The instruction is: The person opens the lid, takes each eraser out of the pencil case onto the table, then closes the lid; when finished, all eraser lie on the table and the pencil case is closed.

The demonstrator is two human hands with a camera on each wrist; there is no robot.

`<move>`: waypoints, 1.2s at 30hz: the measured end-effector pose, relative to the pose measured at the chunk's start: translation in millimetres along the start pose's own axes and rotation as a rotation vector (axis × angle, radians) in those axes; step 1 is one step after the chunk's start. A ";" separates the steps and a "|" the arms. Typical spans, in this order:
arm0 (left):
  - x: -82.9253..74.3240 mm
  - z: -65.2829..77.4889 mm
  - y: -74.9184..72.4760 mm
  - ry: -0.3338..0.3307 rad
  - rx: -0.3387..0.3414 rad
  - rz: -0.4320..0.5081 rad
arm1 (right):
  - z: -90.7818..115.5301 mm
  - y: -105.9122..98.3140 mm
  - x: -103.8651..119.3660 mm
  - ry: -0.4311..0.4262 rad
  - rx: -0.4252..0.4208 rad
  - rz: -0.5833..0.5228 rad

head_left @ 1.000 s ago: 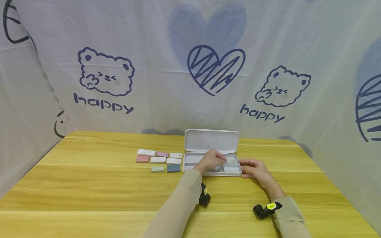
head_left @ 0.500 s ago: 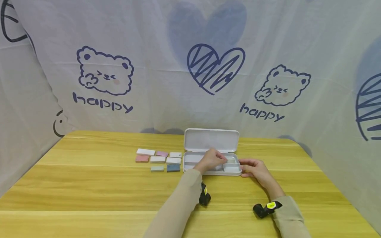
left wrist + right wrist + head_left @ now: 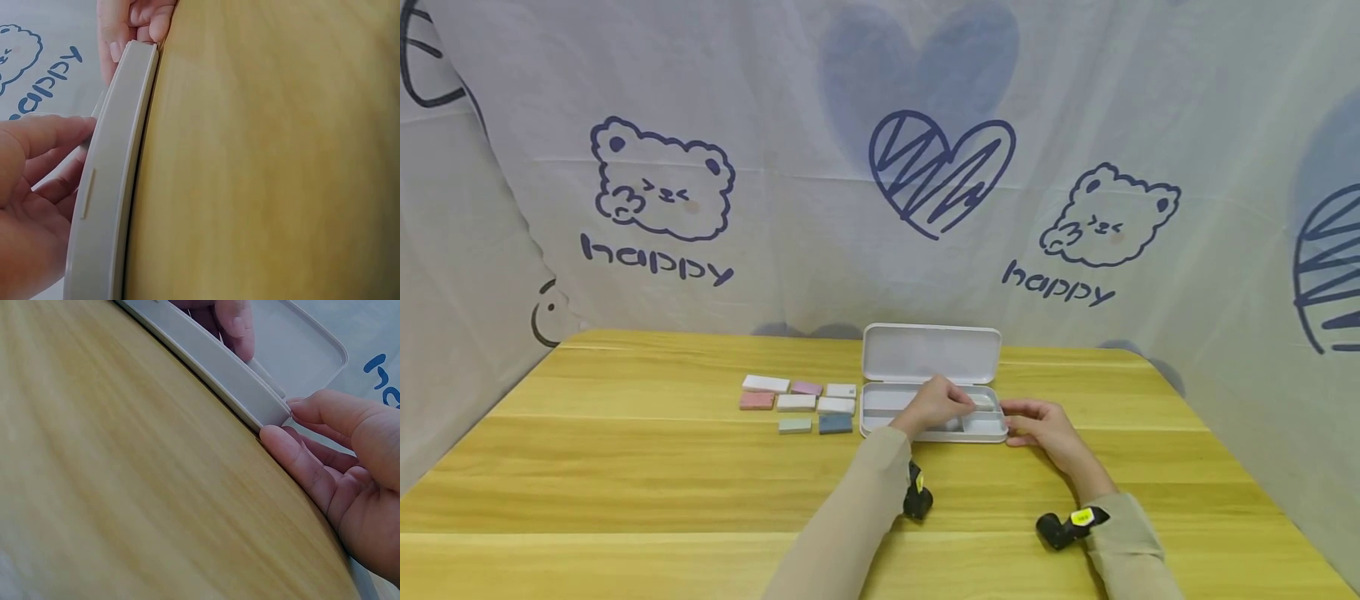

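A white pencil case [image 3: 871, 429] lies on the table with its lid [image 3: 932, 352] raised at the back. My left hand [image 3: 934, 406] reaches in over the front rim; its thumb and fingers pinch the left end of a pale eraser [image 3: 983, 402] in the back right compartment. In the left wrist view, the case's front wall [image 3: 109, 175] hides part of those fingertips. My right hand [image 3: 1051, 432] grips the case's right end. In the right wrist view its thumb [image 3: 281, 444] touches the lower corner and its index finger meets the upper rim.
Left of the case lie several block-shaped erasers in rows, among them a white one [image 3: 766, 384], a red one [image 3: 756, 402], a purple one [image 3: 807, 388], a blue one [image 3: 835, 424] and a pale green one [image 3: 795, 426]. A printed cloth [image 3: 805, 250] hangs behind the wooden table [image 3: 625, 483].
The left fingertips have shifted slightly right over the pale eraser, so less of it shows. The right hand stays at the case's end, and the loose erasers have not moved.
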State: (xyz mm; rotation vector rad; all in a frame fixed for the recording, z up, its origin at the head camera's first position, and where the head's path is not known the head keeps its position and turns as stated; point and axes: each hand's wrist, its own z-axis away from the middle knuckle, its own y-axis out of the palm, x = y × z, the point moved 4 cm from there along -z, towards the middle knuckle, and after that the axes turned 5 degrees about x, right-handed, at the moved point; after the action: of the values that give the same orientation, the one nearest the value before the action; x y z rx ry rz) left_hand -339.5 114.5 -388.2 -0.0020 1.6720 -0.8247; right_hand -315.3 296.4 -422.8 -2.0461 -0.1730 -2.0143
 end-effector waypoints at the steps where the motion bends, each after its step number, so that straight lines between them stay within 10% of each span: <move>1: 0.0 0.2 -0.2 0.001 -0.004 -0.004 | -0.1 -0.1 -0.1 0.000 0.001 0.001; 36: 7.9 13.1 -20.6 -0.037 -0.196 0.448 | 0.3 0.3 -0.5 0.000 -0.010 0.016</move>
State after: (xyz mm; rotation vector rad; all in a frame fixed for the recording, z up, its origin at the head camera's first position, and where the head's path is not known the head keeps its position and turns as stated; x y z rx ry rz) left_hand -339.2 89.0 -384.9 0.2130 1.6280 -0.3211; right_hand -314.9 296.2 -423.4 -2.0466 -0.1458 -2.0102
